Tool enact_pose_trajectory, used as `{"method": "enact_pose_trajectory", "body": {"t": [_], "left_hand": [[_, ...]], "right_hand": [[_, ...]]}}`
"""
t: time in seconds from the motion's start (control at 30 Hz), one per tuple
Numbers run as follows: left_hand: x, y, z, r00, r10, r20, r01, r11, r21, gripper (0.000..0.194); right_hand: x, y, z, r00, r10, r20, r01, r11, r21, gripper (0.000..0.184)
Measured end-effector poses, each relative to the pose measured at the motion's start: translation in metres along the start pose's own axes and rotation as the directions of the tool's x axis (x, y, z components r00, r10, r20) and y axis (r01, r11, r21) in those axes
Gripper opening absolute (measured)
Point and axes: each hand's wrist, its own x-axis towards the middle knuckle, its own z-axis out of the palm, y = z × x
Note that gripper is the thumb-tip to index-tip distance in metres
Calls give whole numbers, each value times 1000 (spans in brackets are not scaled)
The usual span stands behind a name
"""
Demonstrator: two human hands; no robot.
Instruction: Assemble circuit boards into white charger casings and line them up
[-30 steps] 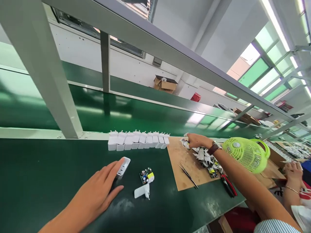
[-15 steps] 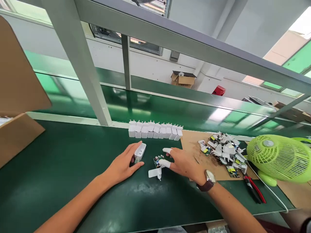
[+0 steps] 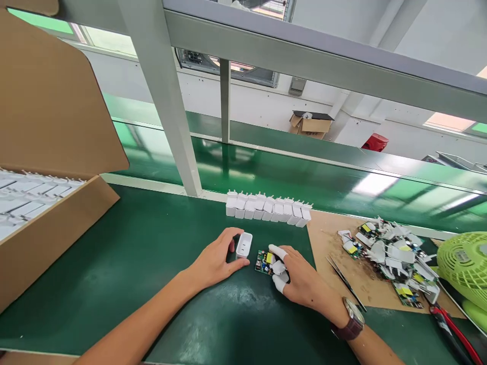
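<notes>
My left hand (image 3: 215,258) is closed around a white plastic charger housing (image 3: 244,246), which stands on the green mat with its open-looking, slotted end up. Just to the right, my right hand (image 3: 306,281) wears white finger cots on the thumb and forefinger. Those two fingers pinch a small white plastic piece joined to a green circuit board (image 3: 263,262) with a yellow component. The board's far end points toward the housing, with a gap between them. Part of the white piece is hidden by my fingers.
Behind my hands stands a row of white chargers (image 3: 268,208). A cardboard box (image 3: 64,243) of white chargers is at left. On brown board at right lie tweezers (image 3: 345,283) and a pile of circuit boards (image 3: 397,258). Red-handled pliers (image 3: 454,329) and a green fan (image 3: 466,268) are beyond.
My right hand has taken hold of the circuit board with its white piece, which lay loosely by the fingers. The view has swung left, showing more of the box. My left hand keeps the housing.
</notes>
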Motion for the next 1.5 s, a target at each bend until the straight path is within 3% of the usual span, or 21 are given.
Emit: {"method": "enact_pose_trajectory", "body": {"t": [0.2,0.27,0.37,0.5,0.6,0.67,0.77,0.9,1.5], "left_hand": [[-2,-1,1,999,34,-33,-36,997,-65,84],[-3,-2,0,999,35,14,-34,997,-74,86],[-3,-1,-2,998,30,63,-24,995,-97,72],[-1,4,4,988,155,-8,-155,983,-102,64],[0,6,10,958,277,-72,-282,958,-55,62],[0,7,13,944,314,-102,-318,947,-34,62],[0,9,13,935,333,-123,-338,941,-15,61],[1,11,12,938,329,-108,-330,944,7,61],[0,8,13,955,293,-48,-293,956,8,66]], "right_hand": [[14,1,2,999,-42,4,42,998,-37,63],[18,1,0,999,-23,-24,25,994,109,63],[19,1,-3,993,-17,-118,61,927,371,63],[13,-2,0,947,-23,-319,178,868,464,61],[10,-6,6,902,-39,-430,227,890,394,64],[9,-8,9,891,-103,-442,256,919,301,69],[8,-10,12,884,-195,-425,282,948,151,77],[8,-14,13,877,-224,-425,261,965,30,81],[7,-14,16,913,-179,-366,204,978,30,88]]}}
